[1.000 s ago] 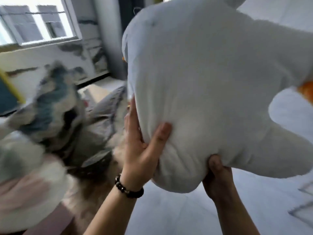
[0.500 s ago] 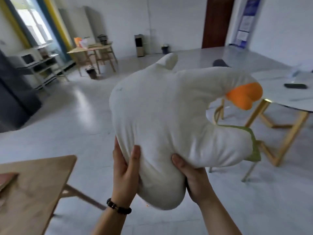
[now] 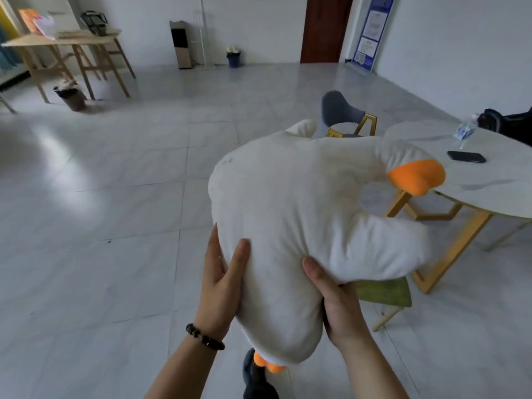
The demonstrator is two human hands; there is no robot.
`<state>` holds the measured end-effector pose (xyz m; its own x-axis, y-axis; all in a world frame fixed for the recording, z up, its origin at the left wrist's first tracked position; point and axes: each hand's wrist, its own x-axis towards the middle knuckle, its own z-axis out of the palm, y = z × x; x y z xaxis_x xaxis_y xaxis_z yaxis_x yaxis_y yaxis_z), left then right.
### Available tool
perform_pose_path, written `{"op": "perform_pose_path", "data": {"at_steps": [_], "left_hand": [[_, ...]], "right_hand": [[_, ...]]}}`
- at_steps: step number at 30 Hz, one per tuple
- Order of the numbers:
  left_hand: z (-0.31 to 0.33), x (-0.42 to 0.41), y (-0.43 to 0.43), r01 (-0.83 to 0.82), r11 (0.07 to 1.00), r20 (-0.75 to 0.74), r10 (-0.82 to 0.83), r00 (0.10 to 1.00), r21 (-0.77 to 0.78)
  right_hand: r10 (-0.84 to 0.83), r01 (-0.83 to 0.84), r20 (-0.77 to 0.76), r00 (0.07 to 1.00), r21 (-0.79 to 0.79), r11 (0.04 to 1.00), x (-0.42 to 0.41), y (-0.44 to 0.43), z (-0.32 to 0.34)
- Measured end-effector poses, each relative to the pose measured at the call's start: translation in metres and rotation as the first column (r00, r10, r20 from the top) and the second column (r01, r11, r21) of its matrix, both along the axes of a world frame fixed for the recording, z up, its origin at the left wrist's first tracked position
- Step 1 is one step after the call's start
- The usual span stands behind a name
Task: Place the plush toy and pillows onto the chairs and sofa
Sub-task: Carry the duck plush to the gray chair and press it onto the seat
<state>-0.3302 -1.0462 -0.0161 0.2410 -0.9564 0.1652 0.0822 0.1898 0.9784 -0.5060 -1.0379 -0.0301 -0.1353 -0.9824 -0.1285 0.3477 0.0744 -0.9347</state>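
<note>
A large white goose plush toy (image 3: pixel 299 214) with an orange beak and orange feet hangs in the air in front of me. My left hand (image 3: pixel 223 280) presses its left flank and my right hand (image 3: pixel 336 298) grips its right underside. A green-seated chair (image 3: pixel 383 292) with light wooden legs stands just below and behind the toy, partly hidden by it. A grey chair (image 3: pixel 339 110) with gold legs stands further back. No pillows or sofa are in view.
A round white table (image 3: pixel 489 185) on gold legs stands at the right, with a black phone (image 3: pixel 466 156) and a water bottle (image 3: pixel 465 129) on it. A wooden table (image 3: pixel 66 41) and a bin (image 3: pixel 72 96) stand far left. Pale tiled floor spreads between.
My view has swung from the window and a patterned heap to the open room and then toward the round table. The toy stays in both hands, now lower and nearer the green chair.
</note>
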Motion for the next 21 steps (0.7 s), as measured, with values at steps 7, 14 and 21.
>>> {"op": "perform_pose_path", "data": {"at_steps": [7,14,21], "left_hand": [[0.031,-0.003,-0.223,0.103,0.994,0.007,-0.104,0.995,0.017],[0.030,-0.021,-0.417,0.281,0.960,0.062,-0.281,0.958,-0.003],[0.003,-0.052,-0.630,0.369,0.924,0.058,-0.375,0.925,0.095]], "right_hand": [[-0.151,0.146,-0.077,0.986,-0.061,0.987,0.000,-0.207,0.038],[-0.307,0.305,-0.024,0.951,-0.081,0.949,-0.013,-0.370,0.026],[-0.352,0.353,0.050,0.935,-0.003,0.936,-0.036,-0.568,-0.004]]}}
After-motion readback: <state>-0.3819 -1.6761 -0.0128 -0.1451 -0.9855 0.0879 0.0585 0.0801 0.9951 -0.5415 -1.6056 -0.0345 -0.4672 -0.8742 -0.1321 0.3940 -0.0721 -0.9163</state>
